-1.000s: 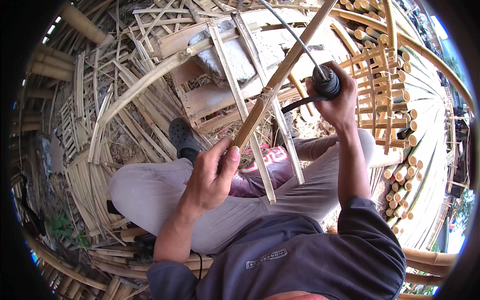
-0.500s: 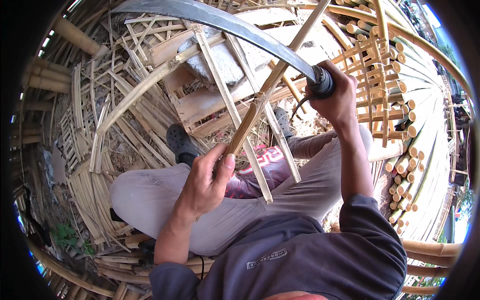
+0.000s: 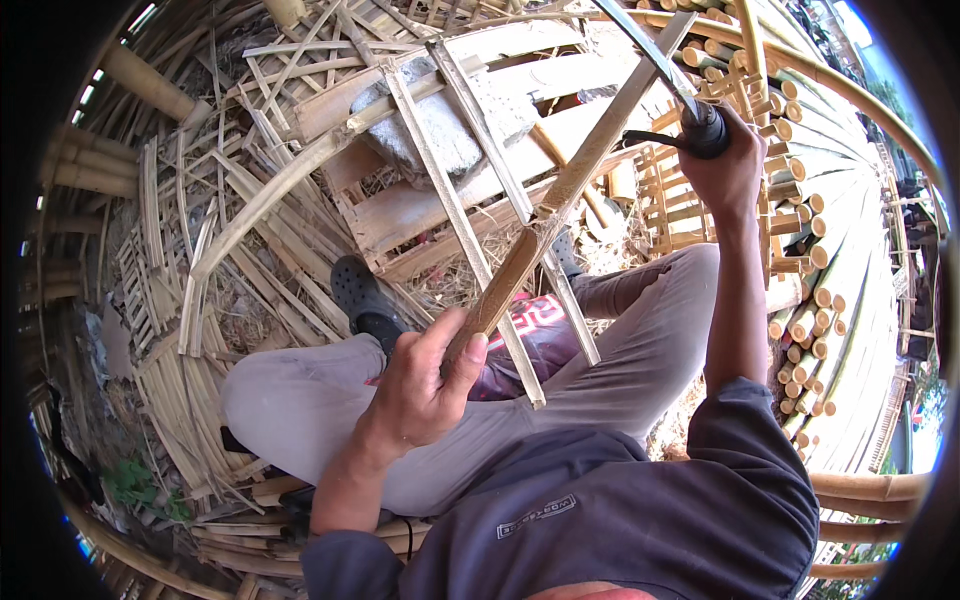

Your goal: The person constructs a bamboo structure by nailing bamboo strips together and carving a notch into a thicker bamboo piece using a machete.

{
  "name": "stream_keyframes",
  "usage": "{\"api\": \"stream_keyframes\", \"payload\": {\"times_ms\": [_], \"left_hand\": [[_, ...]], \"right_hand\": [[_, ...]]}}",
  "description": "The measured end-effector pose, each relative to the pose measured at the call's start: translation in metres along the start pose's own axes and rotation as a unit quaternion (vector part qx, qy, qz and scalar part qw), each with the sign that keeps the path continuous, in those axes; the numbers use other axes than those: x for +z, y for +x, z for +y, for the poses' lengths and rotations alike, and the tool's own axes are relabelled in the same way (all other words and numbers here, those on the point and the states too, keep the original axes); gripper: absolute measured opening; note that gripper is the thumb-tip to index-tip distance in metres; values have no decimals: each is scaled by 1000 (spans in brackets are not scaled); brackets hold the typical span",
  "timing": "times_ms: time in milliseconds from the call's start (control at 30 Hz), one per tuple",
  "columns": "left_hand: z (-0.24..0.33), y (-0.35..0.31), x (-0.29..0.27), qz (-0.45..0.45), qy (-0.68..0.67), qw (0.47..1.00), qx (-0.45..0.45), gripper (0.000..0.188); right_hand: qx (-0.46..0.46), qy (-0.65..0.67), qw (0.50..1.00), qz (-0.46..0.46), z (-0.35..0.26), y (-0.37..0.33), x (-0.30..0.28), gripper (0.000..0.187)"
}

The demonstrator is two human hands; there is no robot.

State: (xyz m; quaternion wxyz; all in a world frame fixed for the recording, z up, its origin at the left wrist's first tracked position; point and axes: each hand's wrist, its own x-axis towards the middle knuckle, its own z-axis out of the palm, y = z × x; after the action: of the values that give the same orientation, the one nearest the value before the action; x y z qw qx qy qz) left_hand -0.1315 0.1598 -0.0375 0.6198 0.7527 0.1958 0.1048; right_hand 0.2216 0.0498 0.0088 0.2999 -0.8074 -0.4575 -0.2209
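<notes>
My left hand (image 3: 420, 385) is closed around the near end of a split bamboo piece (image 3: 515, 262), which slants up and away to the right. The piece has a notch or split joint about midway. Gripped by its dark handle in my right hand (image 3: 732, 170) is a machete (image 3: 630, 30), raised at the upper right. Its blade passes over the far part of the bamboo piece and runs out of view at the top. Two thin bamboo strips, a left one (image 3: 440, 175) and a right one (image 3: 470, 105), lie under the piece, their near ends over my lap.
A grey stone block (image 3: 465, 130) rests on bamboo boards (image 3: 400, 215) ahead of me. Cut bamboo poles (image 3: 800, 330) are stacked at the right, beside a small bamboo lattice (image 3: 665, 200). Several bamboo slats (image 3: 185, 400) lie at the left.
My right hand has moved up and to the right, swinging the machete blade from leftward to upward. My left hand and the bamboo piece have shifted slightly right and nearer.
</notes>
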Motion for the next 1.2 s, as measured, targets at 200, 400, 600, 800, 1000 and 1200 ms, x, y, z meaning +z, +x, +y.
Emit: {"api": "stream_keyframes", "payload": {"times_ms": [200, 400, 600, 800, 1000, 1200], "left_hand": [[0, -2, 0, -10, 17, 999, 29, 30], [-5, -2, 17, -63, 6, 998, 18, 30], [-10, -2, 26, -120, -4, 993, 20, 33], [-14, -1, 35, -168, 28, 984, 49, 33], [-10, 6, 27, -68, 91, 994, -4, 26], [-16, 16, 30, 13, 122, 992, 12, 26]], "right_hand": [[-45, 9, 998, -34, -22, -21, -10, 17], [84, -202, 975, 23, 61, -14, -54, 17], [47, -136, 989, -33, 42, -60, -72, 18], [270, -309, 912, -17, 140, -66, -117, 27], [296, -361, 884, -1, 152, -80, -153, 24], [265, -402, 876, -11, 141, -64, -158, 27]]}}
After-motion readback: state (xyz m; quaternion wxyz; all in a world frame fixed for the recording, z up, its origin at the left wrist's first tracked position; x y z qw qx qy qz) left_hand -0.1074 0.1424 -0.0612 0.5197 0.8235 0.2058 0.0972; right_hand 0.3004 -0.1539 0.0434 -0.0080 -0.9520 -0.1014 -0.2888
